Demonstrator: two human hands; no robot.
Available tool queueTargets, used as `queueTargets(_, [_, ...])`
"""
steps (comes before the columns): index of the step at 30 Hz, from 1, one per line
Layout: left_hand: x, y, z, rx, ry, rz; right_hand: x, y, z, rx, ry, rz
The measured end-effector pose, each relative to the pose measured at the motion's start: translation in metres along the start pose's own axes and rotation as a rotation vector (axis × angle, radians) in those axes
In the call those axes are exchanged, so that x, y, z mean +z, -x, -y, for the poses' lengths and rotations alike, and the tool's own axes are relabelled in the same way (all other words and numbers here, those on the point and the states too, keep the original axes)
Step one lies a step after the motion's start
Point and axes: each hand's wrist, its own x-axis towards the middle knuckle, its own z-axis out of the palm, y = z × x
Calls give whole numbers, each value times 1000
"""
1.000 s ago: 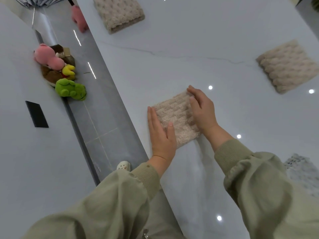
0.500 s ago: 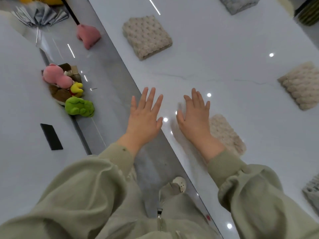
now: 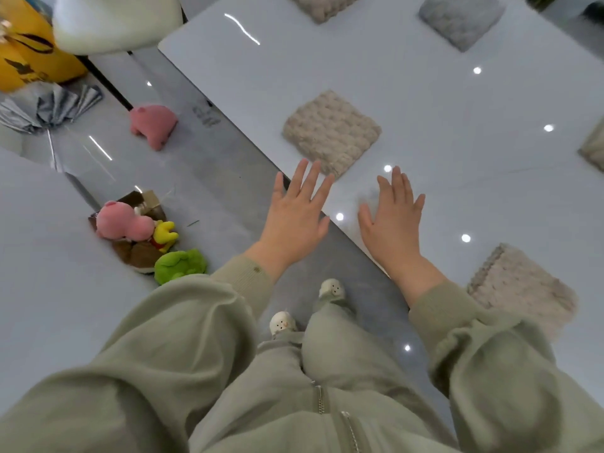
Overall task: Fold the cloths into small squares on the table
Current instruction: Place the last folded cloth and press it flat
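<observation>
A beige folded cloth (image 3: 330, 132) lies as a square on the white table (image 3: 457, 178), just beyond my fingertips. A second beige folded cloth (image 3: 519, 286) rests near the table's edge, to the right of my right forearm. My left hand (image 3: 295, 214) hovers flat over the table's edge with fingers spread and nothing in it. Over the table, a little to the right, my right hand (image 3: 392, 220) is also flat, empty and spread. Both are apart from the cloths.
More folded cloths sit farther off: a grey one (image 3: 462, 18), a beige one (image 3: 323, 4) at the top, another (image 3: 593, 148) at the right edge. Plush toys (image 3: 147, 237) and a pink toy (image 3: 153, 124) lie on the floor at left, near a yellow bag (image 3: 23, 57).
Both hands let go of the folded beige cloth and lifted off it. The view swung forward along the table, so that cloth now lies by my right forearm.
</observation>
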Motion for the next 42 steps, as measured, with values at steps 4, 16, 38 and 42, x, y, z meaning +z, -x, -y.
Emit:
queueTargets(4, [-2, -33, 17, 88, 121, -19, 4, -24, 8, 73, -96, -60])
queueTargets(16, [-5, -158, 72, 188, 451, -41, 14, -104, 26, 280, -480, -104])
queueTargets(38, [5, -219, 105, 126, 1004, 256, 45, -152, 83, 754, -939, -601])
queueTargets(42, [3, -224, 98, 132, 1022, 273, 44, -159, 84, 763, -948, -630])
